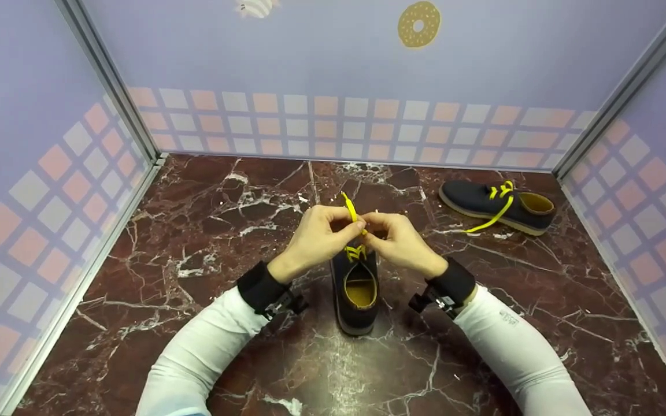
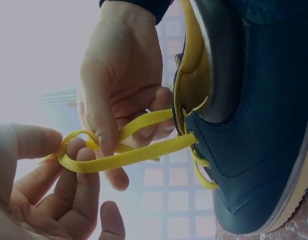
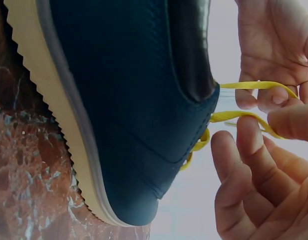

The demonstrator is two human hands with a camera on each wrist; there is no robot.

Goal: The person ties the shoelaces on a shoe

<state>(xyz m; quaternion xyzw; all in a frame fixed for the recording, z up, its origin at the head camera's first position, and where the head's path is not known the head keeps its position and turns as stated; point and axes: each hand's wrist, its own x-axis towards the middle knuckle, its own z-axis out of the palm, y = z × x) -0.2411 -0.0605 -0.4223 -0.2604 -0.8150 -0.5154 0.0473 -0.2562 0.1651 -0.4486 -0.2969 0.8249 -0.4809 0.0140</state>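
A dark blue shoe (image 1: 356,325) with a tan sole and yellow lining stands upright, its heel nearest me and its toe partly hidden behind my hands. My left hand (image 1: 317,236) pinches a yellow shoelace (image 1: 351,209) between thumb and fingers above the shoe's front, and a loose end sticks up past them. Close against it, my right hand (image 1: 400,241) pinches the lace too. The left wrist view shows two lace strands (image 2: 134,157) running from the top eyelets into the fingers, bent in a loop there. In the right wrist view the strands (image 3: 224,116) are drawn away from the shoe.
A second dark shoe (image 1: 466,195) lies at the back right, one yellow lace end (image 1: 486,224) trailing on the dark red marbled tabletop (image 1: 240,231). Lilac panels with pink and white squares (image 1: 326,107) enclose the back and both sides, with metal corner posts (image 1: 116,81).
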